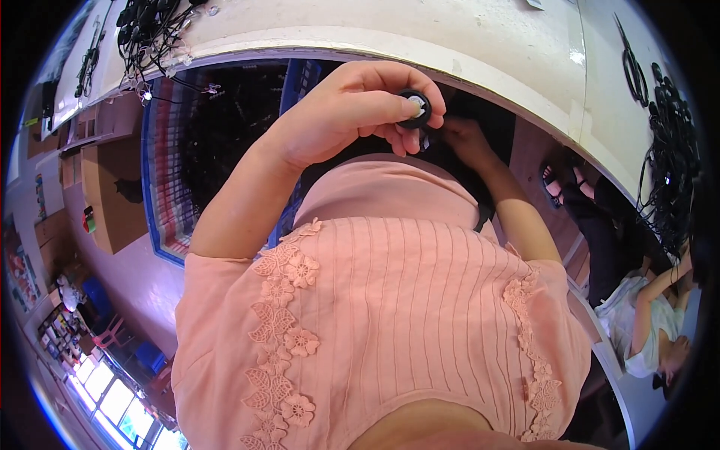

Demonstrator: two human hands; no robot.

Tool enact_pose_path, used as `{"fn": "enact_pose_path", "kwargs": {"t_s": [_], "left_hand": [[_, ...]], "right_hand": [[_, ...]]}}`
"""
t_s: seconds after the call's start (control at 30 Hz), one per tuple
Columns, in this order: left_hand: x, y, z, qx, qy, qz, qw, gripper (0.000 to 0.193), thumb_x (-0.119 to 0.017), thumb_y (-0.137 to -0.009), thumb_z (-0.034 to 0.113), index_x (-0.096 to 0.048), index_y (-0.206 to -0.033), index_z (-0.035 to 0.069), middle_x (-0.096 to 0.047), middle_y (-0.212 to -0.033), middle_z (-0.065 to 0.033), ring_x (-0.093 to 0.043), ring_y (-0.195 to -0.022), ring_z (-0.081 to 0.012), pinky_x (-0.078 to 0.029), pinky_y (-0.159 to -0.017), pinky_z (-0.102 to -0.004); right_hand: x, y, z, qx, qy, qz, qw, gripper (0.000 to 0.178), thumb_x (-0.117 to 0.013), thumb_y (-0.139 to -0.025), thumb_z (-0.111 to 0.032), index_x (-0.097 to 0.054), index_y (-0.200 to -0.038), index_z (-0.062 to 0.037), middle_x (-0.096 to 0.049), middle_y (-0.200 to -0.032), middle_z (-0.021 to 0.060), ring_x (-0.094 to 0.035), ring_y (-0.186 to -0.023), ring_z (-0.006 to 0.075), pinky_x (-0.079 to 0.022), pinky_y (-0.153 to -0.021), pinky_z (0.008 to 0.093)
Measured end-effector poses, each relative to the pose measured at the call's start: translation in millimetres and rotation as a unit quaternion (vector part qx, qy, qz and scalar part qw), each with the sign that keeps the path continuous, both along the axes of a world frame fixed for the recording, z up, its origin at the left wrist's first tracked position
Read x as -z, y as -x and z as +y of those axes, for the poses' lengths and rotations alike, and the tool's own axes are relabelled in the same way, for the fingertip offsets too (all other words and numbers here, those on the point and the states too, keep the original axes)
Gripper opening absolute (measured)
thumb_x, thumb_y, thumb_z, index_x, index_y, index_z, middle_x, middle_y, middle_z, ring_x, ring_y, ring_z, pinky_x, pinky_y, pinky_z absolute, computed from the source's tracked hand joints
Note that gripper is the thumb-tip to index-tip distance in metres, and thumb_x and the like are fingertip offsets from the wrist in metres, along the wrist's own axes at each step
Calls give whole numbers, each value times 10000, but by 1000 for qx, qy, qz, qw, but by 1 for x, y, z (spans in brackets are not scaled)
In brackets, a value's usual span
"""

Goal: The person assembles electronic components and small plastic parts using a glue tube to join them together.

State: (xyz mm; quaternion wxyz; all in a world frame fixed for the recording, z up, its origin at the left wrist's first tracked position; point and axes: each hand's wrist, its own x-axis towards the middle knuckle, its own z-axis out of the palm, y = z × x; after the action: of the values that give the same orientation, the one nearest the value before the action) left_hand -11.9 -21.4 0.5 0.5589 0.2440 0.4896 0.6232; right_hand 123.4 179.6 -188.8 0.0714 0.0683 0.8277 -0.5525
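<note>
My left hand (352, 105) has the small black round piece (427, 112) pinched, thumb flat across its pale middle and index finger curled round the back; I figure that's so the face tips up where I can see it from head height, and the other fingers just bend in underneath, out of the way; the piece sits in mid-air just off the near edge of the white worktop (465, 30), over the lap.

Right hand (466, 142) hangs lower and farther right in the shade, fingers curled in; can't tell from here if they're grasping anything, tbh.

On the left there's a blue-rimmed bin (166, 165) with a checked lining, tucked below the worktop and loaded with a dark heap (229, 124); probably parked there to keep bulk in reach without eating surface; black leads lie on top at far left (150, 34) and more at the right (673, 135), scissors (626, 49) beside the right lot, maybe put aside to leave the middle free.
</note>
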Motion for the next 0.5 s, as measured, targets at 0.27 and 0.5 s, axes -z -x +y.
{"fn": "enact_pose_path", "kwargs": {"t_s": [0.27,0.5], "left_hand": [[0,3,1,-10,31,5,999,247,-491,-756,124,-547,-940,-30,-573,-914,-113,-566,-689,-125,-474,-635,-235],[1,0,1,-4,0,-56,998,284,-513,-758,168,-545,-945,-43,-574,-909,-111,-561,-686,-113,-468,-646,-232]], "right_hand": [[8,0,-2,-4,-3,-13,1000,258,-504,-799,-5,-607,-1027,-68,-642,-825,78,-582,-771,108,-463,-711,251],[21,-5,-7,1,43,-19,999,238,-510,-789,-6,-611,-999,-56,-640,-813,101,-586,-760,113,-465,-701,255]]}}
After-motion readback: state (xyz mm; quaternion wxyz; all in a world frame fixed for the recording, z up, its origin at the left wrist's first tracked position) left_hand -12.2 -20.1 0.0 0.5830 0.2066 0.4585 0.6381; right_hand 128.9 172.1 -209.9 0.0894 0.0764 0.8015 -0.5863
